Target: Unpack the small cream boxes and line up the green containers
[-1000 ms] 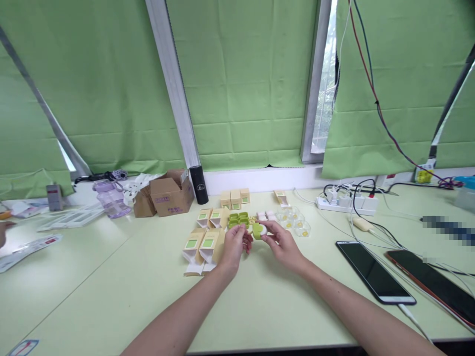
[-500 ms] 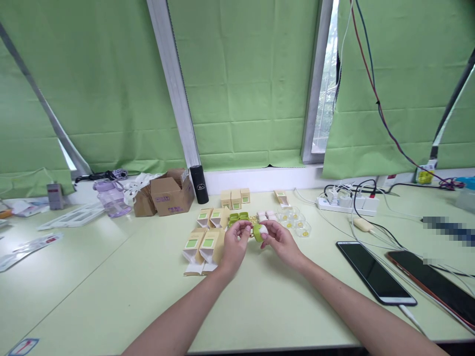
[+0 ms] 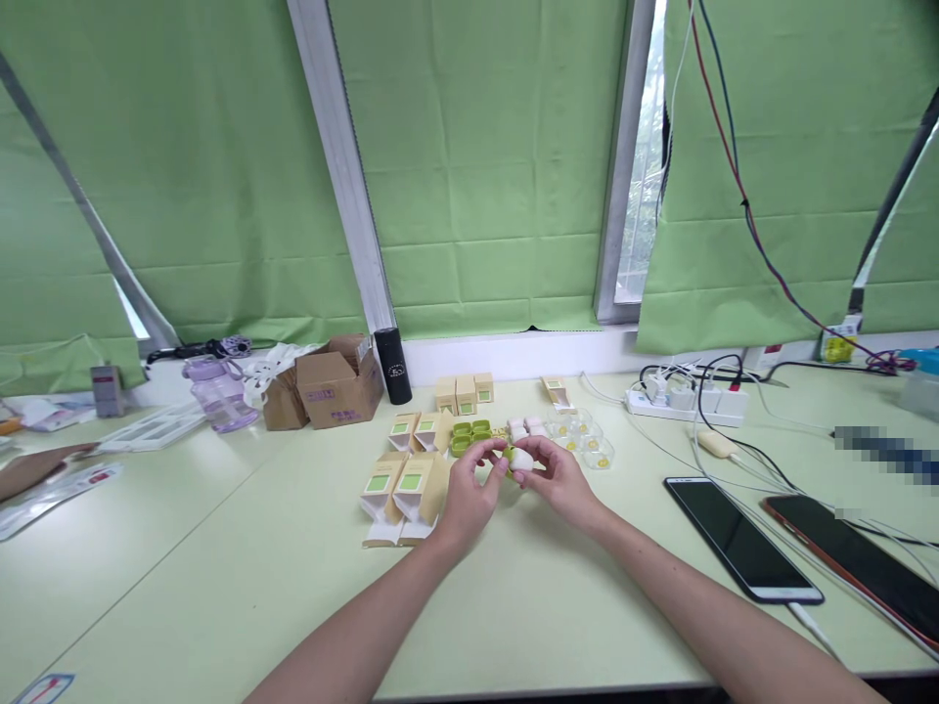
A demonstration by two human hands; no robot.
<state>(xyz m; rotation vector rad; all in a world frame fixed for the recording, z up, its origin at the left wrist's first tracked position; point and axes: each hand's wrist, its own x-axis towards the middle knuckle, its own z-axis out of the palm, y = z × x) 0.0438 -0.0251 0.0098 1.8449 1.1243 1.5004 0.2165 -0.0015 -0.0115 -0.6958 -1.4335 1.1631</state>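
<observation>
Between my two hands is a small rounded green-and-white piece [image 3: 520, 460], its kind unclear. My left hand [image 3: 473, 484] pinches its green side with thumb and fingertips. On the white side, my right hand [image 3: 558, 479] grips it the same way. Just beyond my fingers sit small green square trays or cases [image 3: 470, 435] and several pale pinkish-white blocks [image 3: 526, 427]. Clear rounded plastic shells [image 3: 596, 450] with yellow dots lie to the right of them. Beside my left hand stand kraft cartons [image 3: 412, 479] with green labels and opened white flaps.
Farther back are more small cartons [image 3: 466, 393], a black bottle [image 3: 394, 367], a cardboard box [image 3: 338, 386] and a purple water bottle [image 3: 221, 393]. Phones [image 3: 740, 538], cables and a power strip [image 3: 686, 406] occupy the right. Apparently another person's forearm [image 3: 40, 471] reaches in at left.
The green-and-white piece has turned in my fingers, showing more white and less green. My hands stay nearly in place. The brown forearm-like shape has appeared at the left edge.
</observation>
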